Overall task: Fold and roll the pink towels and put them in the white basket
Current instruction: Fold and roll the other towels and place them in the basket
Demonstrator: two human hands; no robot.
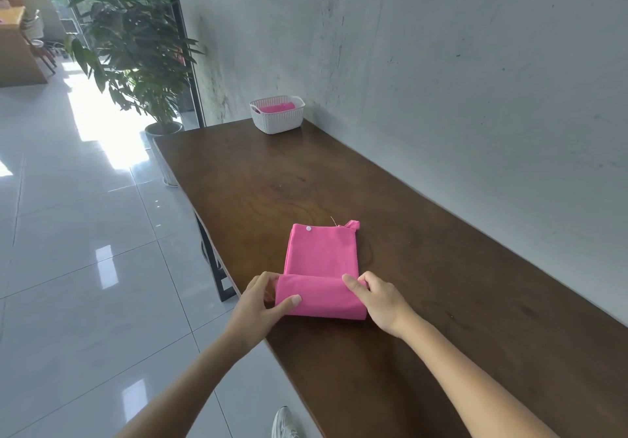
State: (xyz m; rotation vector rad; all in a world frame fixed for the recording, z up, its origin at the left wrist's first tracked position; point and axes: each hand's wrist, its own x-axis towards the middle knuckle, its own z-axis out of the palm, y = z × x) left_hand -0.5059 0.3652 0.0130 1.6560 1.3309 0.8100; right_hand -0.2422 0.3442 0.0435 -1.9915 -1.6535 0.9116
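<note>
Head view: folded pink towel (323, 257) flat on the dark wooden counter (441, 267), long and narrow, stretching away from both hands, its near end turned into a thick roll lying crosswise. Left hand (261, 305) at the left end of that roll, thumb pressed on top of the cloth, fingers curled round the open end. Right hand (377, 298) at the right end, fingers bent over the top and side of the roll, gripping it. Roll held between the two hands, touching both. Flat unrolled part just beyond the hands, with a small white snap button (308, 229) near its far left corner and a pink hanging loop (353, 224) sticking out at the far right corner. White basket (277, 119) well beyond the hands, at the far end of the counter close to the grey concrete wall (441, 80), with one rolled pink towel (277, 108) already inside. Potted plant (136, 57) on the tiled floor (85, 250) far beyond and left of the left hand. White shoe (283, 424) below, near the left forearm, beside the counter edge.
</note>
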